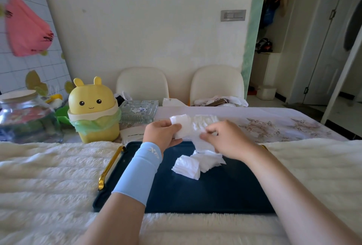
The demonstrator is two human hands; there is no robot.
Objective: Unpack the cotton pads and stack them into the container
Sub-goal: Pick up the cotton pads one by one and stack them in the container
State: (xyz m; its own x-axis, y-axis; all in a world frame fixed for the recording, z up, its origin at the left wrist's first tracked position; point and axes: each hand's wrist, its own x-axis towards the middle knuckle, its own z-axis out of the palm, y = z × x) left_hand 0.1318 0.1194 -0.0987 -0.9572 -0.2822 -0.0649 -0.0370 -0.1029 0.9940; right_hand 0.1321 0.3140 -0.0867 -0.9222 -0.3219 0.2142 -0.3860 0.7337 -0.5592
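Left hand: curled round the left end of a white bundle of cotton pads, which is held above the tray's far edge.
Right hand: the bundle's crinkled right end is pinched in the fingertips.
Loose pads: two small heaps are laid on the dark blue tray.
Tray: set on a fluffy white cover.
Behind: a clear glass box is seen beside a yellow bin.

Left hand (blue sleeve on its wrist): grips one end of a white pack.
Right hand: fingers curled, pinching the pack's other end.
Pads: loose heap just below both hands, lying on a dark tray.
Bin, yellow: beyond the left hand, to its left.
Glass box: just beyond the left hand.
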